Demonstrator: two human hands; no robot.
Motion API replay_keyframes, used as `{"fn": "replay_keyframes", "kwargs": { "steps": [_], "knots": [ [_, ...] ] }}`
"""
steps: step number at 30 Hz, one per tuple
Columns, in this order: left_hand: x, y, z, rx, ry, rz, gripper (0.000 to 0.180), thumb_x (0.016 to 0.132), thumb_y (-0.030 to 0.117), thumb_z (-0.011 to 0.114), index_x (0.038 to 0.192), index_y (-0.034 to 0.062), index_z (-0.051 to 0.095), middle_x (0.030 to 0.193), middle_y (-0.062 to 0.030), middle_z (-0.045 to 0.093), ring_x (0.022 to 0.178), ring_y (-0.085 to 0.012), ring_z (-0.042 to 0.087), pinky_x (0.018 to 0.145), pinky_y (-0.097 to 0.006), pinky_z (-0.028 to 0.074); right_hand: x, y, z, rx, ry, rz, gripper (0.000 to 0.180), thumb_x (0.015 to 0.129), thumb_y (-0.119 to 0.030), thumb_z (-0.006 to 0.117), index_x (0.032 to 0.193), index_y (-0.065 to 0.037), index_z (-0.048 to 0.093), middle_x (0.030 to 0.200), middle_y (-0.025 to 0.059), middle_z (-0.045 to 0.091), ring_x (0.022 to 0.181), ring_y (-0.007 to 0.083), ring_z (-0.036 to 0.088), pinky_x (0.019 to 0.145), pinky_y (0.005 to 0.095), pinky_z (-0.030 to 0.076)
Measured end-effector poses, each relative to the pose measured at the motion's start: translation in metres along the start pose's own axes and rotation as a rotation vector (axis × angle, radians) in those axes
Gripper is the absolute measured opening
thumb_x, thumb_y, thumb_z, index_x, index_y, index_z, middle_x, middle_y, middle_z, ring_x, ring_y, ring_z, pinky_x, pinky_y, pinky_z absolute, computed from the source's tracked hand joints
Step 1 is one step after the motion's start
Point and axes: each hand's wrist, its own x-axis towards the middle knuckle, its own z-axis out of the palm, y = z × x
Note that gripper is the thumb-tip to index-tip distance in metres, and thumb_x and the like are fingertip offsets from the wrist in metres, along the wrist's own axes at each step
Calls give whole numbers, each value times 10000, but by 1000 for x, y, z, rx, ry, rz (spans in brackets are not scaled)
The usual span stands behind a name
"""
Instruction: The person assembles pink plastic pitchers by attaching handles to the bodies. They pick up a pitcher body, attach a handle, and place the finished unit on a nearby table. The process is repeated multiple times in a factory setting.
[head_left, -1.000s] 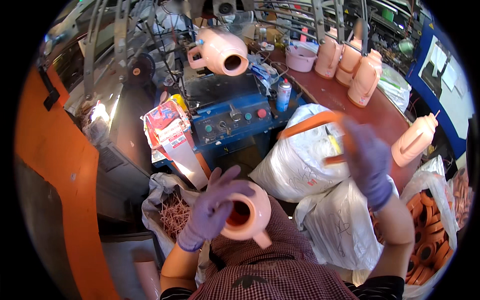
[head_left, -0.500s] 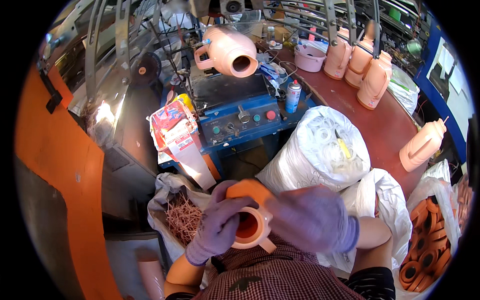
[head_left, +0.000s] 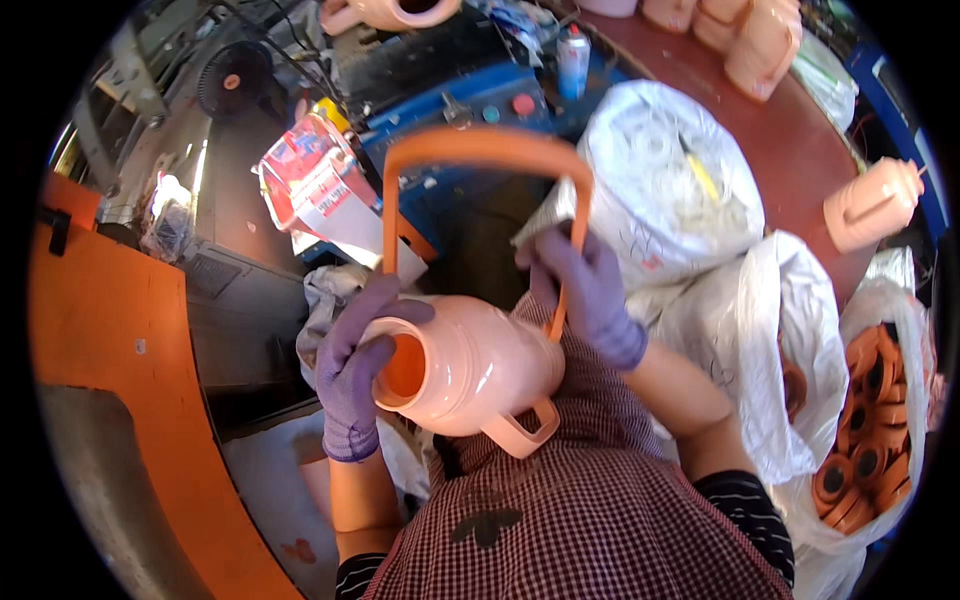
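A peach vacuum-flask body (head_left: 490,365) lies on its side across my lap, its round mouth to the left and its side handle toward me. An orange U-shaped carrying handle (head_left: 490,146) arches above it, slightly blurred. My left hand (head_left: 352,375), in a purple glove, is closed around the flask's mouth rim, with one leg of the carrying handle coming down by its fingers. My right hand (head_left: 588,285), gloved alike, grips the other leg, whose end is at the flask's base end. The glove hides whether the left leg's end touches the flask.
A white sack of clear rings (head_left: 670,190) with a yellow cutter stands ahead right. Beside it, a bag holds orange parts (head_left: 860,440). Peach flasks (head_left: 870,205) stand on the red-brown table (head_left: 790,190). A blue machine (head_left: 470,105) is ahead, an orange panel (head_left: 120,330) at left.
The flask has turned from mouth-up to lying with its mouth leftward. The orange handle, earlier held low over the mouth, now arches above the flask. My view has tilted downward.
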Motion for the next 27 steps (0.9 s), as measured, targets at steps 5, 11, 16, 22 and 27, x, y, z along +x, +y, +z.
{"fn": "replay_keyframes", "kwargs": {
  "steps": [5,11,16,22,27],
  "knots": [
    [-8,-4,-2,129,11,162,632,735,140,502,1307,-127,540,962,-157,705,1396,-346,400,1145,-435,308,13,-6,5,256,71,201,337,985,-325,548,872,-12,600,549,14,466,474,108,409,479,253,337],
    [-23,-1,6,109,39,176,498,741,139,482,1133,-131,629,936,-173,693,1473,-349,276,1185,-466,227,17,5,9,327,160,236,350,978,-345,584,894,-7,618,556,32,486,474,129,400,476,265,337],
    [-26,8,15,98,-134,177,438,795,57,497,1199,-43,632,960,-180,741,1354,-370,459,1177,-499,252,7,21,25,389,67,438,321,959,-284,628,1002,34,646,747,96,643,641,197,617,612,300,514],
    [-12,13,24,136,-420,251,413,832,84,533,1217,-42,620,1057,-185,727,1245,-332,579,1086,-457,406,13,24,27,-72,-451,485,326,949,-184,615,1157,66,603,1077,163,675,977,231,674,849,337,568],
    [-7,5,39,-81,-327,399,584,871,146,612,1399,-53,461,1418,-232,514,1380,-320,439,1148,-428,311,-4,5,2,321,-248,610,326,948,-158,583,1148,93,637,1127,198,693,1037,271,684,940,349,543]
  ]
}}
